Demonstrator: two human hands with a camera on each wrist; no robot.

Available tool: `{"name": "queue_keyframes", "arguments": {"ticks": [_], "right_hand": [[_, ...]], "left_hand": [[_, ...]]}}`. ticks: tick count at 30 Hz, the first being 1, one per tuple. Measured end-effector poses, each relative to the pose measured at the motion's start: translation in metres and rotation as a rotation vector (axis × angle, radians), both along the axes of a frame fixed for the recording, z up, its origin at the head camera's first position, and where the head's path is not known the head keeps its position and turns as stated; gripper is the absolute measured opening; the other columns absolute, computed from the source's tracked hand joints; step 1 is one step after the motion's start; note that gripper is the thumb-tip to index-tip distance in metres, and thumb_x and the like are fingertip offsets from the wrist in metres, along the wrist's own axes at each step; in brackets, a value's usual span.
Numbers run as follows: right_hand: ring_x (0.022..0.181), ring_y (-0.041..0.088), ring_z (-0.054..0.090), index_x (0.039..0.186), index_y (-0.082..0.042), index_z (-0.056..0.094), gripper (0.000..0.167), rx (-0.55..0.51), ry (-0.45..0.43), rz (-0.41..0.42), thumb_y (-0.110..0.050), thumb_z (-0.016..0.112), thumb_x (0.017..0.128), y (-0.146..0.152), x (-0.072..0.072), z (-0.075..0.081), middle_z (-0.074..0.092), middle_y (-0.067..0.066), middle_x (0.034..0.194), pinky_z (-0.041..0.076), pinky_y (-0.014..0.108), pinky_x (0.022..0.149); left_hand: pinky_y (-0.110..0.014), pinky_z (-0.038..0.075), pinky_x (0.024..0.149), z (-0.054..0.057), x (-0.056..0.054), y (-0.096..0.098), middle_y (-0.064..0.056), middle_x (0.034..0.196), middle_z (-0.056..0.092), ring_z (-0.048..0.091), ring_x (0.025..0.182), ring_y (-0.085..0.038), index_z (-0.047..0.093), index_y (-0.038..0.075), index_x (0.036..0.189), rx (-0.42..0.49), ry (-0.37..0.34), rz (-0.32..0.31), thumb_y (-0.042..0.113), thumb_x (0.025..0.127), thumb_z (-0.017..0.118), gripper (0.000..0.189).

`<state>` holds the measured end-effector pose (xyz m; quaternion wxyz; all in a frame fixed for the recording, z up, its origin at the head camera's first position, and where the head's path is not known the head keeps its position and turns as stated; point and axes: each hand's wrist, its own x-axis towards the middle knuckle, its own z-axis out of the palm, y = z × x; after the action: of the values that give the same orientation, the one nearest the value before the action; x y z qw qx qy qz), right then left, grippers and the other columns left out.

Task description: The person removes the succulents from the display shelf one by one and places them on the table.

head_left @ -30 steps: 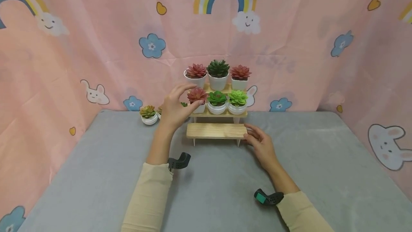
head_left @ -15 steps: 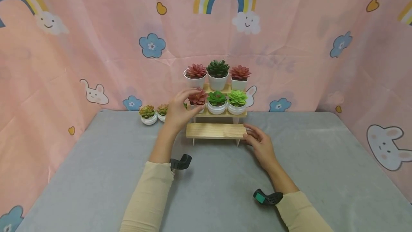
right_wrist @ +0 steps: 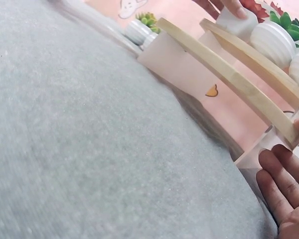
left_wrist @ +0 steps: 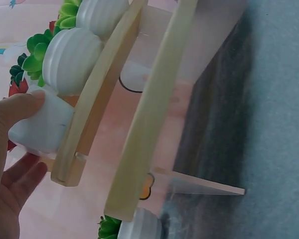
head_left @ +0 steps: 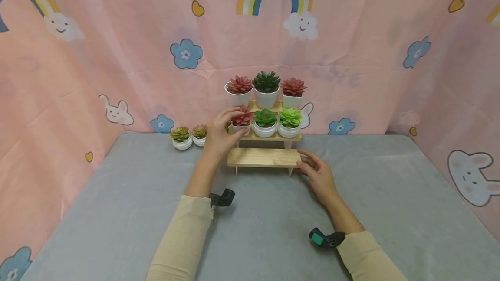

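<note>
My left hand holds a red succulent in a squarish white pot at the left end of the stand's middle board. In the left wrist view the thumb lies on one side of the pot and the fingers reach around the other. My right hand grips the right end of the lowest wooden board, thumb at its edge and fingers by the white leg. Beside the red one on the middle tier sit a dark green succulent and a bright green succulent in round ribbed pots.
The top tier carries a red succulent, a dark green succulent and another reddish succulent. Left of the stand, small potted succulents stand on the grey tablecloth, one partly hidden by my left hand. A pink curtain hangs behind.
My left hand has moved slightly right and down, its fingers closing around the red succulent's pot. My right hand stays at the lowest board's end.
</note>
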<state>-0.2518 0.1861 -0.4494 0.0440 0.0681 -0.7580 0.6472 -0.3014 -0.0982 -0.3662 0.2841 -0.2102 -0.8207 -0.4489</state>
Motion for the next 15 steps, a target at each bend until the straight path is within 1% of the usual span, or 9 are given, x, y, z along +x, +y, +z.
{"name": "queue_keyframes", "arguments": {"ticks": [1,8,11,14,15], "right_hand": [[0.095,-0.005,0.067,0.143,0.002,0.053,0.042,0.000,0.001,0.001,-0.009,0.057,0.102,-0.0001,0.0001,0.0002,0.061,0.033,0.133,0.058,0.016,0.083],[0.094,-0.005,0.066,0.143,0.001,0.052,0.043,0.014,0.009,0.007,-0.013,0.057,0.103,0.0003,-0.0002,0.0014,0.061,0.032,0.134,0.058,0.016,0.083],[0.094,-0.005,0.066,0.143,0.002,0.052,0.043,0.018,0.016,0.010,-0.013,0.057,0.103,0.0004,-0.0015,0.0004,0.061,0.033,0.133,0.058,0.016,0.083],[0.095,-0.005,0.066,0.143,0.003,0.052,0.043,0.021,0.020,0.010,-0.012,0.057,0.103,0.0007,-0.0022,-0.0010,0.060,0.033,0.133,0.059,0.017,0.083],[0.095,-0.005,0.066,0.143,0.003,0.052,0.043,0.021,0.022,0.009,-0.012,0.057,0.103,0.0007,-0.0024,-0.0014,0.060,0.033,0.133,0.059,0.017,0.083]], "left_hand": [[-0.040,0.050,0.108,-0.0006,0.0002,0.0005,-0.009,0.135,0.066,0.062,0.126,-0.025,0.071,0.007,0.121,0.007,-0.003,0.001,0.006,0.081,0.084,0.042],[-0.040,0.056,0.095,-0.0037,0.0020,0.0022,-0.007,0.134,0.065,0.062,0.124,-0.022,0.072,0.009,0.120,0.032,0.001,0.015,0.006,0.082,0.083,0.040],[-0.041,0.053,0.103,-0.0040,0.0050,0.0012,-0.008,0.134,0.065,0.061,0.127,-0.024,0.072,0.008,0.121,0.040,0.010,0.010,0.004,0.083,0.082,0.040],[-0.040,0.047,0.113,-0.0053,0.0071,0.0007,-0.009,0.136,0.064,0.059,0.131,-0.025,0.072,0.007,0.122,0.040,0.006,0.000,0.003,0.083,0.081,0.041],[-0.040,0.046,0.114,-0.0062,0.0074,0.0009,-0.009,0.137,0.064,0.058,0.133,-0.025,0.071,0.007,0.123,0.040,0.001,-0.002,0.003,0.082,0.082,0.042]]}}
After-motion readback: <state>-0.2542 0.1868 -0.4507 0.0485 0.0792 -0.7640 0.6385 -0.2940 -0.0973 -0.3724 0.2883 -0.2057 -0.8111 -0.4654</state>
